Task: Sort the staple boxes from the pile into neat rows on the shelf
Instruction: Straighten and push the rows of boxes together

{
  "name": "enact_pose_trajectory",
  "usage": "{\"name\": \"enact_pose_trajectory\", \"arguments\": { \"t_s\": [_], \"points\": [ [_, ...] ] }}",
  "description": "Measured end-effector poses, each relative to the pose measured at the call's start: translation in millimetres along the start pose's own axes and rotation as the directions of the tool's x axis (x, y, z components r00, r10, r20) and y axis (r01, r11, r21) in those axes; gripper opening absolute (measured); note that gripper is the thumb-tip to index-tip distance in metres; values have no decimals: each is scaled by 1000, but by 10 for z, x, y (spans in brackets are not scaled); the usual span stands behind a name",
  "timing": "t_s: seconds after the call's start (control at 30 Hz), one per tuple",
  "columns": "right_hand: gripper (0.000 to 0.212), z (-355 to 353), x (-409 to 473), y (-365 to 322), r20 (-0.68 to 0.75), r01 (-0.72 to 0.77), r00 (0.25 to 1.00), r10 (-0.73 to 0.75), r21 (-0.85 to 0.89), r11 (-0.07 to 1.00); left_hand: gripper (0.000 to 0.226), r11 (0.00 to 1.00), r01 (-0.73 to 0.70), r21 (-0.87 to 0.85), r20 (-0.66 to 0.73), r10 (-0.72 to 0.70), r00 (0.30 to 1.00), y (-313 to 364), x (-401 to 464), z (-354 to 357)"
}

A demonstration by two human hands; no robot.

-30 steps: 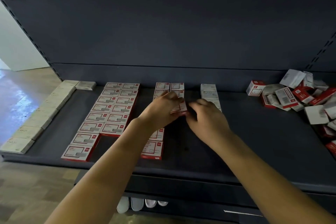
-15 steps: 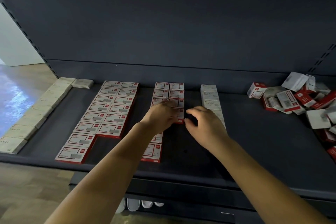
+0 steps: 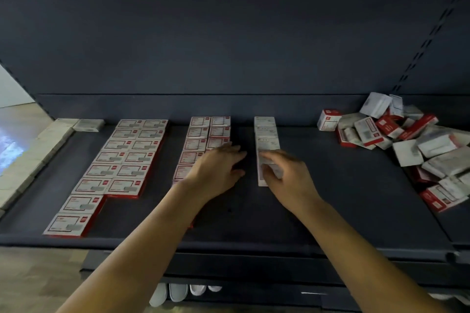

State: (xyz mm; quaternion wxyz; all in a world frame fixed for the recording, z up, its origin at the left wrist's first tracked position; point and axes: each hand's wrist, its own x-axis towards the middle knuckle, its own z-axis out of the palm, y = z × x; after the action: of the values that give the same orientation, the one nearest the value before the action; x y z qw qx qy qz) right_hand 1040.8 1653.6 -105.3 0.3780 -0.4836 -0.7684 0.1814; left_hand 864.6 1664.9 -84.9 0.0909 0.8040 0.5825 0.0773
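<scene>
Dark shelf (image 3: 330, 211) bears rowed staple boxes (image 3: 127, 157); both hands' grip released.

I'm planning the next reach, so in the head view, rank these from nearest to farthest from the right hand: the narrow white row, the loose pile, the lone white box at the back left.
From the right hand:
1. Narrow white row, under its fingertips, centre of the shelf.
2. Loose pile, off to the right.
3. Lone white box, far back left corner.
</scene>
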Motion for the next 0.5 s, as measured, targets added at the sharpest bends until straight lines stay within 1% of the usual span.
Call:
{"name": "enact_pose_trajectory", "arguments": {
  "t_s": [0.07,0.13,0.2,0.23,0.4,0.5],
  "points": [
    [28,-141,-82,134,-84,37,996,-35,27,999,51,994,-98,-46,-99,93,991,305,-54,59],
    [26,-291,-198,279,-161,48,986,-45,16,999,44,981,-179,-77,-189,162,968,578,-73,158],
    [27,-452,-340,451,-204,23,979,-24,-9,1000,35,962,-253,-102,-310,211,927,826,-38,299],
    [27,-542,-412,542,-222,11,975,-16,-24,1000,34,953,-280,-112,-356,225,907,958,-13,366],
    [25,-1029,-707,963,-299,-44,954,12,-102,994,34,908,-389,-153,-403,302,864,1639,185,692],
    [24,-1294,-811,1163,-331,-79,943,34,-123,989,34,888,-420,-189,-393,324,861,1920,351,840]
  ]
}}
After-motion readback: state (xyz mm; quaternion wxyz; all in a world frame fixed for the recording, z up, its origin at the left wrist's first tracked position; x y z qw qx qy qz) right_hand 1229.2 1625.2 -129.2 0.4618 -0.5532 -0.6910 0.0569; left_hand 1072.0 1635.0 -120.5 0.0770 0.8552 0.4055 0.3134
